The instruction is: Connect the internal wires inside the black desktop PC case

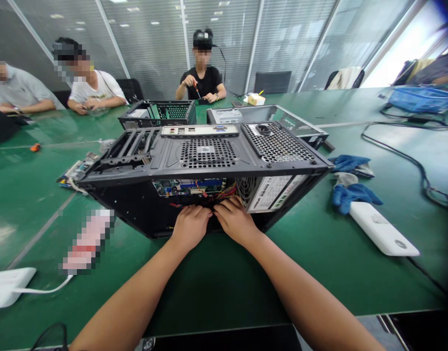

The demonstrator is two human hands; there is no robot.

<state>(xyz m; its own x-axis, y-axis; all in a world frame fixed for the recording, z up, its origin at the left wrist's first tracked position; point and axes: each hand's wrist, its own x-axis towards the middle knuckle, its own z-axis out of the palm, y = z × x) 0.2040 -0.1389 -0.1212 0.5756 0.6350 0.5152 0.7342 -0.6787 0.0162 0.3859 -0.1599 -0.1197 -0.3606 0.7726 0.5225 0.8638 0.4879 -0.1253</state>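
Note:
A black computer case (154,165) stands on the green table, its open side facing me. Inside it are a circuit board (187,187), coloured cables (227,192) and a power supply (275,192) with a white label. My left hand (192,224) is at the case's lower edge, fingers bent inward and pressed together. Close beside it, my right hand (234,218) reaches in below the cables, its fingers curled too. The fingertips of both hands nearly meet; whatever lies between or under them is too small and dark to make out.
Behind the case stand two more metal frames (158,113) (300,124). Blue gloves (356,192) and a white power bank (383,229) lie right; a blurred phone-like object (87,241) and white device (10,287) lie left. Several people sit across the table.

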